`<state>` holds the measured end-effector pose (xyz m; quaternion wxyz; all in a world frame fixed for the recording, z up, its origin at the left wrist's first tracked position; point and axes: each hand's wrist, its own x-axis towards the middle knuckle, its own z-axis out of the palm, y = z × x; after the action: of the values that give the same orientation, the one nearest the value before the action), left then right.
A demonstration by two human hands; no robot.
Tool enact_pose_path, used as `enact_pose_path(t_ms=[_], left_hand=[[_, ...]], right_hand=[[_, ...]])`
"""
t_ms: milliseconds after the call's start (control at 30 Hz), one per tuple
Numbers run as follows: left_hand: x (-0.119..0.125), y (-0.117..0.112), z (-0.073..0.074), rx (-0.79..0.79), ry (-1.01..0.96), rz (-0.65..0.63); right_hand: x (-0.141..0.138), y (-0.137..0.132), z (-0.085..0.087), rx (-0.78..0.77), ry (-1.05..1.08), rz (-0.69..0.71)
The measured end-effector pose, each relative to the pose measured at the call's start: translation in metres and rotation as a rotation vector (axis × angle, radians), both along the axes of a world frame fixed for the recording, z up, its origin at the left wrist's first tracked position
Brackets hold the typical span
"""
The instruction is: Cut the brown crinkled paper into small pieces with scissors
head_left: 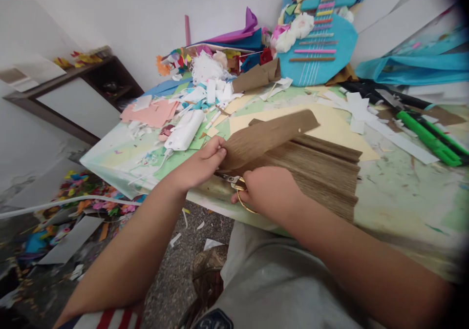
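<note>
My left hand (pixel 207 162) pinches the left end of a brown crepe paper strip (pixel 271 136), which slants up to the right and curls at its far end. In my right hand (pixel 269 187) is a pair of gold-handled scissors (pixel 239 183), its blades pointing left at the paper's lower edge near my left fingers. Part of the blades is hidden by the paper. Beneath the strip and my right hand lies a larger pleated sheet of brown crepe paper (pixel 326 173), resting on pale yellow paper (pixel 348 129).
A white power bank (pixel 186 130) with a cable lies at the left. Paper scraps, a green box cutter (pixel 428 138) and black-handled scissors (pixel 388 97) are on the table (pixel 403 197). A blue paper guitar (pixel 318 51) leans on the wall. Colourful scraps litter the floor (pixel 176 270).
</note>
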<state>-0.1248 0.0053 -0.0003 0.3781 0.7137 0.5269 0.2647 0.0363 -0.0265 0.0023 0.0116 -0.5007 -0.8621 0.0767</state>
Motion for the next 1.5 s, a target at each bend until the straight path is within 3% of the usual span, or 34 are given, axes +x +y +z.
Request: enact_pose_path(t_ms=[100,267,333,433,533,633,800,900,1033,1133,1200,1267,1300,1333,1400,1500], left_hand=[[0.000,0.002,0.001,-0.007,-0.059,0.093],[-0.005,0.009,-0.002,0.197,-0.293,0.347],[-0.007,0.011,-0.003,0.248,-0.420,0.435],[-0.002,0.015,-0.003,0.228,-0.647,0.505],[0.013,0.018,0.001,0.121,-0.885,0.529],[0.036,0.018,0.005,0.002,-1.015,0.479],[0.065,0.012,0.009,-0.167,-1.183,0.390],[0.076,0.003,0.007,-0.247,-1.251,0.384],[0.097,-0.023,-0.001,-0.364,-1.297,0.394],[0.118,-0.054,-0.013,-0.506,-1.300,0.432],[0.126,-0.075,-0.024,-0.620,-1.263,0.362],[0.126,-0.093,-0.037,-0.799,-1.087,0.168],[0.123,-0.100,-0.043,-0.846,-0.906,0.060],[0.120,-0.105,-0.049,-0.766,-0.713,-0.007],[0.116,-0.110,-0.058,-0.609,-0.470,0.013],[0.124,-0.108,-0.062,-0.751,-0.513,0.154]], right_hand=[[0.003,-0.002,-0.001,-0.003,-0.005,0.024],[0.034,-0.010,0.005,-0.031,0.023,0.036],[0.060,-0.010,0.008,-0.090,0.028,-0.050],[0.105,0.000,0.010,-0.056,0.008,-0.340],[0.142,0.021,0.008,-0.014,0.035,-0.437],[0.160,0.045,0.005,0.075,0.033,-0.480],[0.157,0.067,0.006,-0.016,0.027,-0.316],[0.152,0.073,0.011,0.007,0.009,-0.219],[0.168,0.096,0.023,0.078,-0.019,-0.194],[0.193,0.119,0.034,0.182,-0.046,-0.340],[0.208,0.122,0.040,0.254,-0.055,-0.454],[0.216,0.108,0.043,0.287,0.015,-0.558],[0.216,0.094,0.043,0.259,0.144,-0.620],[0.215,0.077,0.040,0.204,0.330,-0.614],[0.208,0.033,0.030,-0.061,0.718,-0.481],[0.190,-0.034,0.003,-0.303,0.968,-0.437]])
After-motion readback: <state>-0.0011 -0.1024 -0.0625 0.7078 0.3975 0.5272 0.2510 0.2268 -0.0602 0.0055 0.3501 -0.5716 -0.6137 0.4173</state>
